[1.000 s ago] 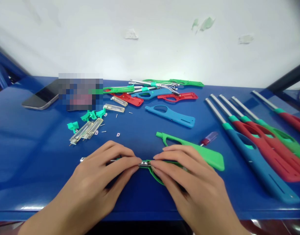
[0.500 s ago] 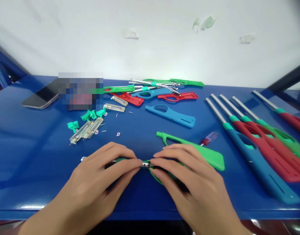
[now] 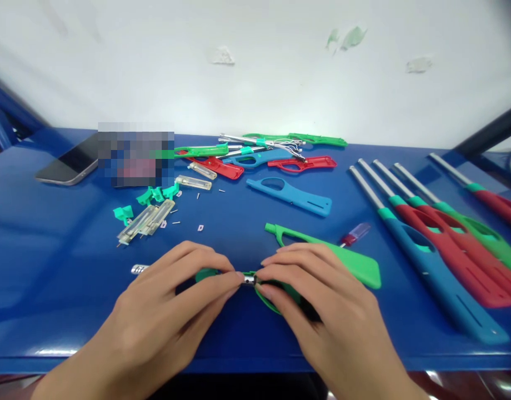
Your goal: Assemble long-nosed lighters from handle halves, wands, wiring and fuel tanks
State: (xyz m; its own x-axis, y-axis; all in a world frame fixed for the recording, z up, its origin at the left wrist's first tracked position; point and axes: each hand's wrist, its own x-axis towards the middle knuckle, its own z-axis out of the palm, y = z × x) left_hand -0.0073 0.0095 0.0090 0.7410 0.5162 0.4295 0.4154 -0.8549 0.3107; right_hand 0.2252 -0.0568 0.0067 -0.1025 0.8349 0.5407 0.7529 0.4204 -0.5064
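My left hand [image 3: 172, 300] is closed in a pinch on a silver metal tube [image 3: 249, 280]; the tube's slotted tip [image 3: 139, 269] pokes out left of the knuckles. Opposite it, my right hand [image 3: 322, 294] is closed on a green lighter handle half [image 3: 267, 303], mostly hidden under the palm. Both sets of fingertips nearly meet at the tube's end, where a dark piece shows. Just behind my right hand lie a bright green handle shell [image 3: 359, 268] and a small screwdriver [image 3: 356, 235] with a clear and red handle.
Finished-looking lighters [image 3: 430, 266] lie at right. Clear fuel tanks [image 3: 145, 222], teal triggers [image 3: 155, 194] and small pins lie at left. A blue shell [image 3: 289, 197] and a red shell [image 3: 309, 164] lie farther back. A phone [image 3: 68, 161] rests near the wall.
The slotted tip now shows more to the left of my left hand, and the tube has shifted slightly. Both hands keep their grip; the view has moved a little.
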